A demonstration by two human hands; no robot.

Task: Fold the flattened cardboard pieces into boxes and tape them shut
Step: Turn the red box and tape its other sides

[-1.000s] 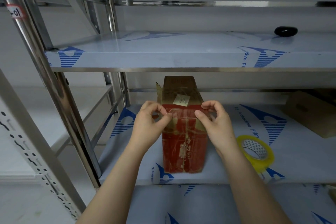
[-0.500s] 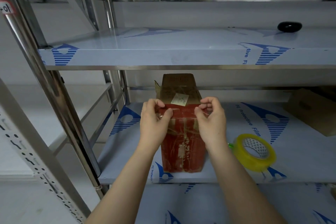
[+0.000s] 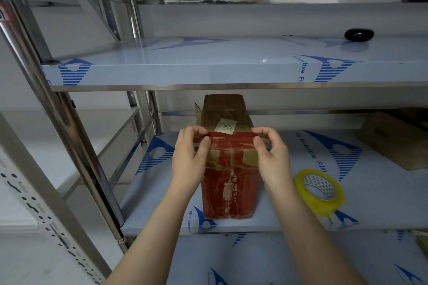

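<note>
Left hand (image 3: 190,156), right hand (image 3: 271,156); box (image 3: 231,188) pinch

Red-and-brown box (image 3: 230,183), yellow tape roll (image 3: 320,192), blue-striped white shelf (image 3: 370,192).

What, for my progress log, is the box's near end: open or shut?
Shut: on the box the near flaps meet along a taped seam.

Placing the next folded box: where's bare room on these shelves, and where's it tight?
Free: middle shelf left of the red box, to the posts; the strip between tape roll and brown box; most of the upper shelf left of the black object. Tight: right of the red box, by the right hand and roll.
</note>
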